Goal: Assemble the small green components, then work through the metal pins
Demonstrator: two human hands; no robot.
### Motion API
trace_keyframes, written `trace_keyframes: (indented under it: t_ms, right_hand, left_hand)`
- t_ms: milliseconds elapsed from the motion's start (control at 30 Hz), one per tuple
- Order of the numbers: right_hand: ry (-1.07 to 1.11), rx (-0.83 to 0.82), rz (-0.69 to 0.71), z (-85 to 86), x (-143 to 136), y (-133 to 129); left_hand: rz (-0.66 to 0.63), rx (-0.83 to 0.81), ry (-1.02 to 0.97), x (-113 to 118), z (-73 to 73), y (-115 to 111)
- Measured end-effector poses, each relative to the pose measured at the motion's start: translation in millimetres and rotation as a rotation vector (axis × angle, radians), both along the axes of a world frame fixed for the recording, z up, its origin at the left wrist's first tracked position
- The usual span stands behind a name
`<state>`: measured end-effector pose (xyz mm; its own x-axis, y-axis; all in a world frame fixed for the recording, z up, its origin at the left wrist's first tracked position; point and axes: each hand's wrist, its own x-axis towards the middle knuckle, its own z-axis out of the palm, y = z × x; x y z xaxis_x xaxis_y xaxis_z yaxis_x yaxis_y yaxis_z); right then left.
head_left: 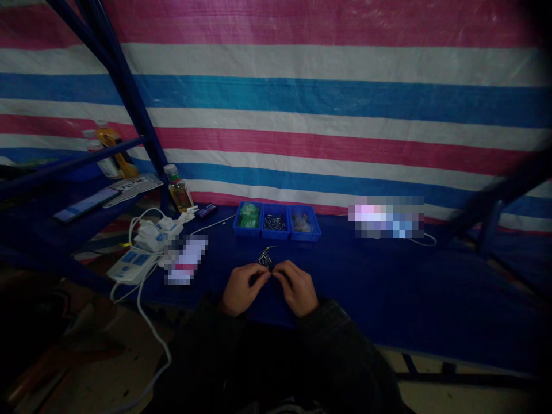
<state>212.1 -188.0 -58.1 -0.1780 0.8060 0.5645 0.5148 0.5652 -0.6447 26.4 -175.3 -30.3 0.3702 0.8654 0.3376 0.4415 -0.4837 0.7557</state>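
Close together over the front of the blue table, my left hand (pixel 244 288) and my right hand (pixel 296 287) are both closed in a pinch. Their fingertips almost meet, and whatever lies between them is too small and dark to make out. Just beyond the fingertips is a small heap of thin metal pieces, like screws or pins (pixel 265 257). Behind it stand three joined blue bins. The left bin (pixel 247 233) holds green bagged material, the middle bin (pixel 276 234) many dark metal pieces, and the right bin (pixel 305 236) clear, pale small parts.
White power strips (pixel 129 266) with plugs and cables lie at the left, beside a blurred phone-like object (pixel 188 260). A drink bottle (pixel 179 190) stands behind them. Blue metal frame posts (pixel 138 109) rise at left. A blurred bright object (pixel 386 218) lies back right.
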Motion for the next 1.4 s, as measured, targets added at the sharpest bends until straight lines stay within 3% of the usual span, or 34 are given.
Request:
trace_keyframes:
  t_ms: [333, 567, 833, 1400]
  right_hand:
    - [0.023, 0.026, 0.028, 0.5, 0.9, -0.9]
    - [0.020, -0.012, -0.034, 1.6, 1.1, 0.0]
    - [0.027, 0.003, 0.026, 2.1, 1.6, -2.1]
    - [0.041, -0.011, -0.057, 1.3, 2.3, 1.8]
  left_hand:
    - [0.005, -0.002, -0.007, -0.8, -0.3, 0.1]
    - [0.007, 0.002, 0.004, -0.2, 2.3, -0.9]
    - [0.018, 0.004, -0.005, -0.2, -0.4, -0.1]
    - [0.018, 0.006, 0.009, -0.2, 2.7, -1.2]
